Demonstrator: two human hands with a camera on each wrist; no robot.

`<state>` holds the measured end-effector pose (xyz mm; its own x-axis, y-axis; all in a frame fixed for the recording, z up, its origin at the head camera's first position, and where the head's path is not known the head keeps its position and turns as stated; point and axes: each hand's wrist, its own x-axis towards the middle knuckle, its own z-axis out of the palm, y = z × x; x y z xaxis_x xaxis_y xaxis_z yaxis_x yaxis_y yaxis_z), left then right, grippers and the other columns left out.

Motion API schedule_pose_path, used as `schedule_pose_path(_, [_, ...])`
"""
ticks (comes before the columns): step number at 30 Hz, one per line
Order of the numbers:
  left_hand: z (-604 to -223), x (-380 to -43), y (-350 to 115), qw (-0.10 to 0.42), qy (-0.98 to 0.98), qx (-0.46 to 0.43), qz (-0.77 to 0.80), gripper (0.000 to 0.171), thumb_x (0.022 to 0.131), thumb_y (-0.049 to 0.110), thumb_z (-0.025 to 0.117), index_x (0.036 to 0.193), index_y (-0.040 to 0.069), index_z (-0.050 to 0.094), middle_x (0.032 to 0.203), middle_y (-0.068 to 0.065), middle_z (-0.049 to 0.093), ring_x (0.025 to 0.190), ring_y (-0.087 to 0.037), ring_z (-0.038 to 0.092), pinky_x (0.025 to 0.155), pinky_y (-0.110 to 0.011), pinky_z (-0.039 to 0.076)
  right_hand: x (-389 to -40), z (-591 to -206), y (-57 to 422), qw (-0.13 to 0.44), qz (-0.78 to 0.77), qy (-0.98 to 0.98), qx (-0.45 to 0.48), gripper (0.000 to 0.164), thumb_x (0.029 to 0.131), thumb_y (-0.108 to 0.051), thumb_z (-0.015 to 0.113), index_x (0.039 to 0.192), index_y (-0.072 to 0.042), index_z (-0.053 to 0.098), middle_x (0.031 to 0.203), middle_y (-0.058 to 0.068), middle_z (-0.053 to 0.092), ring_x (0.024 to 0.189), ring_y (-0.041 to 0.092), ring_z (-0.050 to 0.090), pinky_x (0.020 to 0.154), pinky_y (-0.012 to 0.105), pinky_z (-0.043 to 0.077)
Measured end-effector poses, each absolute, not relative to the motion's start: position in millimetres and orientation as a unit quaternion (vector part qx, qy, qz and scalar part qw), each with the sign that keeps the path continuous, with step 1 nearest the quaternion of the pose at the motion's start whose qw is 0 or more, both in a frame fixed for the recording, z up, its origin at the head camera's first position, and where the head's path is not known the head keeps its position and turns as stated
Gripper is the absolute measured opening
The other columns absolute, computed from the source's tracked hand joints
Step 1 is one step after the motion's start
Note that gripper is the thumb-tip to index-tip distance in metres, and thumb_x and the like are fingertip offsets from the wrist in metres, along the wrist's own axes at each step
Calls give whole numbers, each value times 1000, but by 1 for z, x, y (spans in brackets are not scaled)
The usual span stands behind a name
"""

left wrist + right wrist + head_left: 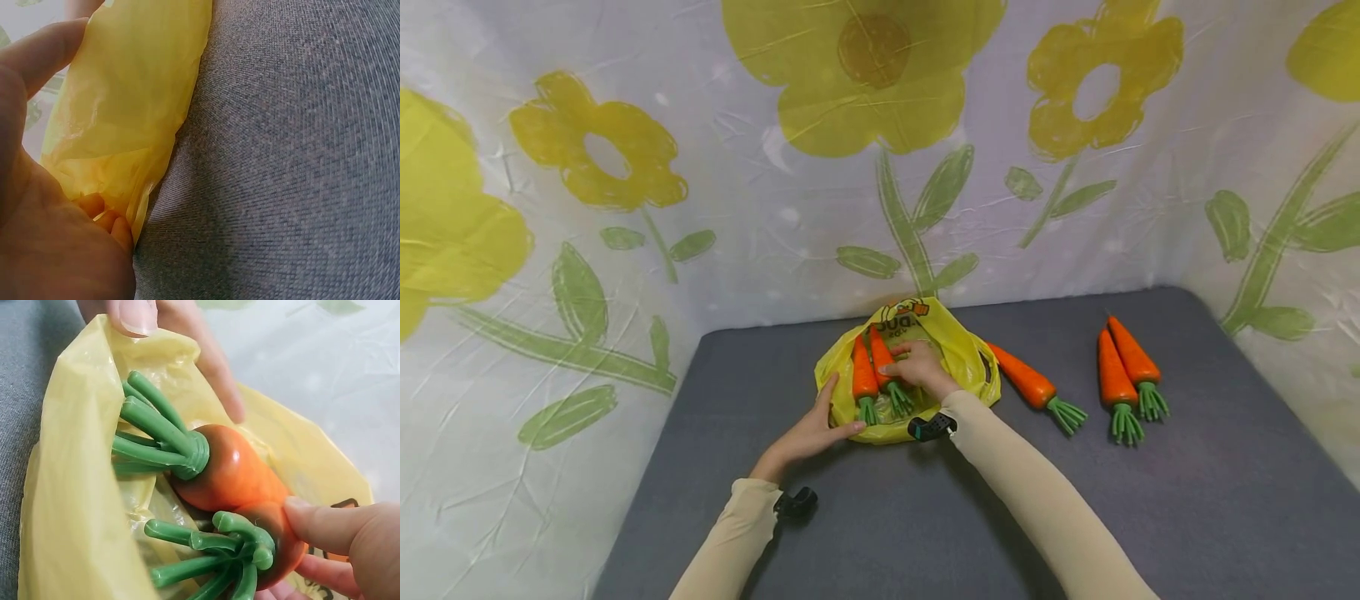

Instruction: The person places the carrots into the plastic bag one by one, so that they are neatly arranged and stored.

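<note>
Reaching from 4 o'clock, clamping toy carrot [878,350] in fingers of right hand [919,368] | pinching yellow plastic bag [951,327] at 8 with left hand [808,429] | aiming tip to 11, axis 11–5

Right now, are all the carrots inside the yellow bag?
No, three carrots lie on the grey table outside the yellow bag.

Dark lettering [895,324] is printed on the bag [966,332], high on its far side; "DUC" seems to stand out, its ends lost in the folds. Just under that, on the bag, a smaller line [897,335] is too tiny to read. In the right wrist view, dark marks [325,592] low on the bag cannot be read.
</note>
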<state>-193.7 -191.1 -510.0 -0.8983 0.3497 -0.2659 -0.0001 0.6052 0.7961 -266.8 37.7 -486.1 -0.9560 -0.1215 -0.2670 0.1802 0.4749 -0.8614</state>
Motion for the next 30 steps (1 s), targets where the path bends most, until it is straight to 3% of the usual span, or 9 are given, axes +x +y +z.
schedule_pose_path(9, [-511,-194,-191,200,874,100,431,109,90,51,68,160,24,-11,168,-10,-6,155,-39,8,120,-63,18,-265,-487,38,156,-535,830,28,49,87,-25,77,131,-8,64,146,15,51,114,31,62,84,34,56])
schedule_pose_path(30, [-510,-194,-190,203,875,97,428,109,89,52,68,160,23,-8,168,-12,-4,154,-39,9,120,-63,18,-262,-488,38,169,-567,806,33,50,87,-23,76,133,-8,61,138,18,57,106,29,68,81,34,59])
